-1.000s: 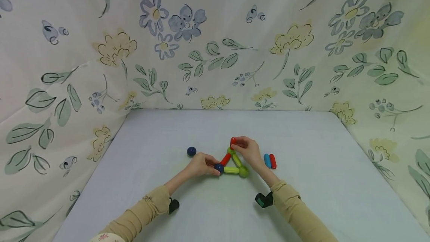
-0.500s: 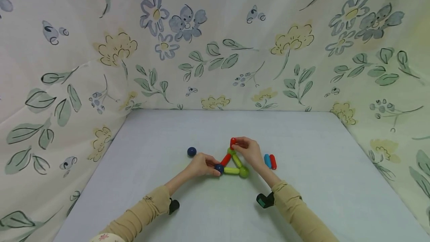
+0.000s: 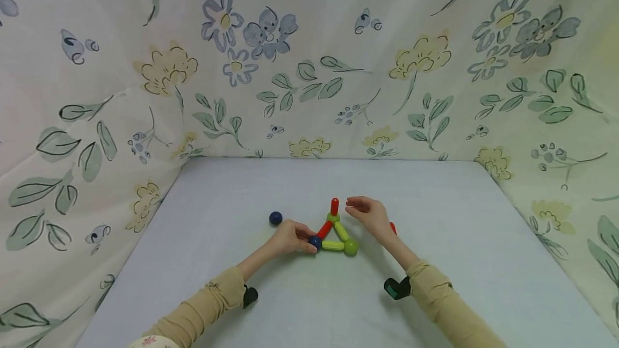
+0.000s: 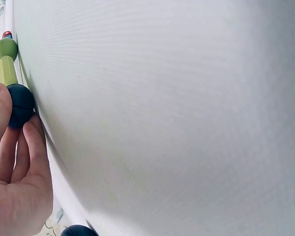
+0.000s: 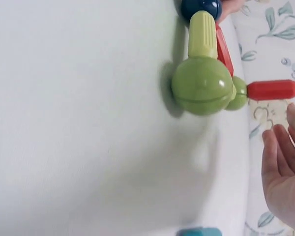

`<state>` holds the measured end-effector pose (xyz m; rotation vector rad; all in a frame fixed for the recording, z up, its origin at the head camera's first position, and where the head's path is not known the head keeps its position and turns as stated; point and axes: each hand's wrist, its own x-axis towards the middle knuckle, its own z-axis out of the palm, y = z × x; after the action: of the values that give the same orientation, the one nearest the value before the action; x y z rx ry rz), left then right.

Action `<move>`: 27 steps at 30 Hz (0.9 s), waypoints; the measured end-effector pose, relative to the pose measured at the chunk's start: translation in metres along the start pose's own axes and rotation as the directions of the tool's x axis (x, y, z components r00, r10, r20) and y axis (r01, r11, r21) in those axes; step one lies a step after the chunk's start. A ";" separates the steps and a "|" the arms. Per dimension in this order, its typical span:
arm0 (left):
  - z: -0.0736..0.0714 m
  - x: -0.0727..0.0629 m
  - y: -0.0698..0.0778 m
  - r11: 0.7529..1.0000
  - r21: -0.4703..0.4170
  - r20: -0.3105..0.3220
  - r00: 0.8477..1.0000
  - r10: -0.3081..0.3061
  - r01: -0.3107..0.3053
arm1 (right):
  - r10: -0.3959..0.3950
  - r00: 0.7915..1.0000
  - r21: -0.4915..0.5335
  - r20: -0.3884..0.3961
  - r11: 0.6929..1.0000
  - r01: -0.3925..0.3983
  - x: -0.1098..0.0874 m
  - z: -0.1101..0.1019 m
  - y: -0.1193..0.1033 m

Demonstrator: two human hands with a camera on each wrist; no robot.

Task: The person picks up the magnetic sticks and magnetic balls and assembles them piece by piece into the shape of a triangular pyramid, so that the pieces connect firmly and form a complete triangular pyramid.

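My left hand (image 3: 290, 236) pinches a dark blue ball (image 3: 315, 243) between thumb and fingers; the left wrist view shows this grip on the ball (image 4: 21, 105) closely. That ball forms one corner of a triangle of magnetic-looking rods and balls lying on the table. Two lime rods (image 3: 333, 245) and a red rod (image 3: 325, 229) make its sides, with a green ball (image 3: 351, 247) at the near right and another green ball (image 3: 333, 218) at the back. From the back ball a second red rod (image 3: 335, 207) stands upright. Right of it, my right hand (image 3: 369, 216) holds nothing, fingers extended and apart from the rod.
A loose dark blue ball (image 3: 275, 218) rests on the white table (image 3: 232, 187), left of the triangle. A further red rod (image 3: 393, 227) is partly hidden behind my right forearm. In the right wrist view, a blue rod (image 5: 200, 232) shows at the bottom edge. Floral cloth (image 3: 309, 69) hangs behind.
My right hand has let go of the upright red rod and moved to the right, its forearm now covering the blue rod in the head view. The left hand stays on the blue ball.
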<state>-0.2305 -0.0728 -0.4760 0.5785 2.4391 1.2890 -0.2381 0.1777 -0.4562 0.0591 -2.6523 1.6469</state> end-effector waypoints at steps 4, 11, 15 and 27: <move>-0.001 0.000 0.000 1.000 -0.003 0.002 1.000 -0.012 0.012 | -0.004 1.000 -0.045 -0.004 0.999 0.004 -0.002 -0.011 0.005; 0.000 0.000 0.000 1.000 -0.005 0.004 1.000 -0.018 0.018 | 0.038 0.999 -0.093 -0.023 0.995 -0.040 -0.008 -0.036 0.018; 0.000 0.001 -0.001 1.000 -0.007 0.002 1.000 -0.015 0.015 | 0.056 0.998 -0.104 -0.024 0.993 -0.058 -0.014 -0.052 0.025; 0.000 0.001 -0.002 1.000 -0.012 0.004 1.000 -0.007 0.007 | 0.099 0.994 -0.189 -0.050 0.976 -0.107 -0.033 -0.085 0.040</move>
<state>-0.2317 -0.0737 -0.4775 0.5680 2.4259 1.2974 -0.2073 0.2723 -0.4551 -0.1151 -2.8124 1.3916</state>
